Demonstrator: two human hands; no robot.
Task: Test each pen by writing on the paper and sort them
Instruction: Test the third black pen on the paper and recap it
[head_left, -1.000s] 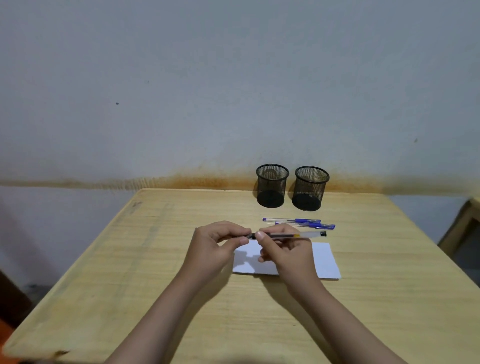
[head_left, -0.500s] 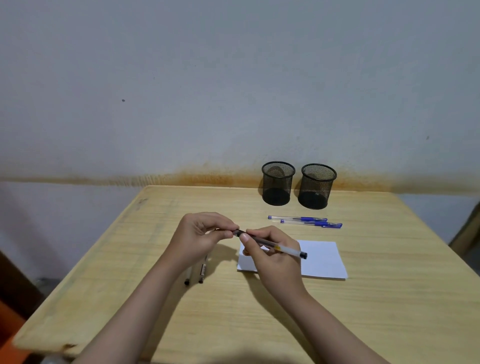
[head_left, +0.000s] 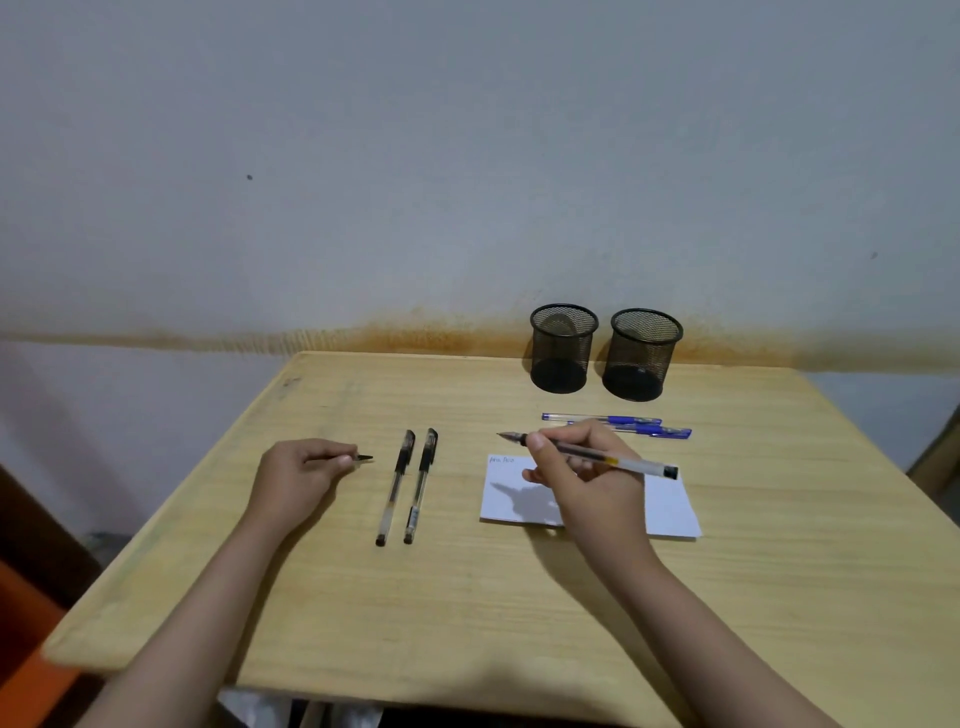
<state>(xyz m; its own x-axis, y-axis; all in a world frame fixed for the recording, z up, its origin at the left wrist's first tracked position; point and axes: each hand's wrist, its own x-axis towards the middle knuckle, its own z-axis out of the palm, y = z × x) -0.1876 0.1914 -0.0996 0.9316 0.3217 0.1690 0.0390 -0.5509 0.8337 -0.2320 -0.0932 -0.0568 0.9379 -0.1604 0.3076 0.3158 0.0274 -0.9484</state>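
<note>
Your left hand (head_left: 298, 475) has pulled away to the left since half a second ago, fingers curled around the black cap (head_left: 363, 458). Two capped black pens (head_left: 408, 486) lie side by side on the table (head_left: 467, 597). The paper (head_left: 670, 506) carries small scribbles at its top left corner, too small to read. Your right hand (head_left: 587, 480) grips the uncapped pen (head_left: 597, 456), tip above the paper. Behind lie two blue pens (head_left: 623, 423) and two mesh cups (head_left: 605, 351).

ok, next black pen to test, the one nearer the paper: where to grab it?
Take the right-hand black pen at mid-barrel, below the cap, coming straight down from above. It lies flat on the table, cap away from the person, with only a narrow gap to its twin, so pinch from above rather than the side.
</note>
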